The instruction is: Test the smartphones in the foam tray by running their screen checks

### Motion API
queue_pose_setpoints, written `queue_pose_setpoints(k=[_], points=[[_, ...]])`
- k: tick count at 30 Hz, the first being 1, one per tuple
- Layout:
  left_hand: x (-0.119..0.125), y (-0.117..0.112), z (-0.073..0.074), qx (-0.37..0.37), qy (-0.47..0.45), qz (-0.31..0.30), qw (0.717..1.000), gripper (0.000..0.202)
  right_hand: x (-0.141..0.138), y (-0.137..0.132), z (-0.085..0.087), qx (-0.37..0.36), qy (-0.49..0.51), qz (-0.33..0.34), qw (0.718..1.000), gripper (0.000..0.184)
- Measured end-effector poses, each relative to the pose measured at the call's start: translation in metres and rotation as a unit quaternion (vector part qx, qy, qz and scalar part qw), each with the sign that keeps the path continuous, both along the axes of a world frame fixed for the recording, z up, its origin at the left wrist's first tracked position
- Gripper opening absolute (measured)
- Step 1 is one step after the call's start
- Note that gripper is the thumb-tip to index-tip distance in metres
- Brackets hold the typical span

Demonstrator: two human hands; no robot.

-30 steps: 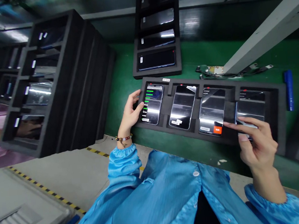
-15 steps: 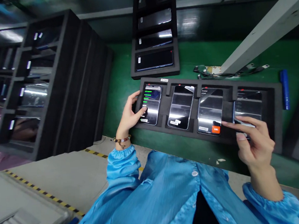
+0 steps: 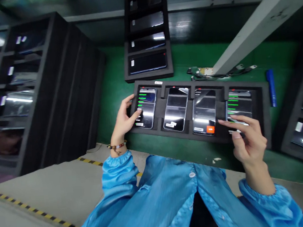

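Observation:
A dark foam tray lies before me with several phones in its slots. At its left end, my left hand rests fingers apart, the thumb over the edge of the leftmost phone, whose screen shows green lines. Beside it lies a phone with a dark screen. The third phone shows an orange-red box low on its screen. Over the lower part of the rightmost phone, also lit with green lines, hovers my right hand, its fingers spread and holding nothing. Whether a right fingertip touches the glass I cannot tell.
Another foam tray with phones stands behind. Stacked foam trays rise at the left; one more is at the right. Cables lie by a slanted grey post, and a blue pen-like object lies nearby.
The rightmost phone's screen has gone from dim grey to showing green lines. Both hands keep nearly the same places on the tray; the whole view has shifted slightly.

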State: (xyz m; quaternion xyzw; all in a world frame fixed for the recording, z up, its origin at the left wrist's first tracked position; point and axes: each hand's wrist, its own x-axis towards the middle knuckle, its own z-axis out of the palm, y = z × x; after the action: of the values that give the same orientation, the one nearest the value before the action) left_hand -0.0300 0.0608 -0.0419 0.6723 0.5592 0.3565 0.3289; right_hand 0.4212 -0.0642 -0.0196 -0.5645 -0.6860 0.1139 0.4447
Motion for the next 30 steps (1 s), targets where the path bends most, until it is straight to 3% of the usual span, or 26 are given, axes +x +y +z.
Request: queue_pose_setpoints(k=[5,7,12,21,30], points=[[0.009,0.0,0.01,-0.013,0.014,0.025,1.0,0.068,0.024,0.003,0.011,-0.014,0.005,-0.155,0.988,0.03],[0.015,0.002,0.015,-0.003,0.046,0.031,0.998,0.065,0.038,0.003,0.012,-0.053,-0.012,-0.183,0.982,0.032],[0.029,0.007,0.021,0.026,0.118,0.036,0.992,0.062,0.051,0.003,0.002,-0.132,-0.032,-0.161,0.978,0.039],[0.032,0.002,0.017,0.03,0.123,0.071,0.989,0.055,0.046,0.002,0.003,-0.116,-0.029,-0.161,0.98,0.041],[0.032,0.005,0.016,0.038,0.146,0.078,0.985,0.057,0.043,-0.007,-0.003,-0.025,-0.059,-0.179,0.982,0.029]])
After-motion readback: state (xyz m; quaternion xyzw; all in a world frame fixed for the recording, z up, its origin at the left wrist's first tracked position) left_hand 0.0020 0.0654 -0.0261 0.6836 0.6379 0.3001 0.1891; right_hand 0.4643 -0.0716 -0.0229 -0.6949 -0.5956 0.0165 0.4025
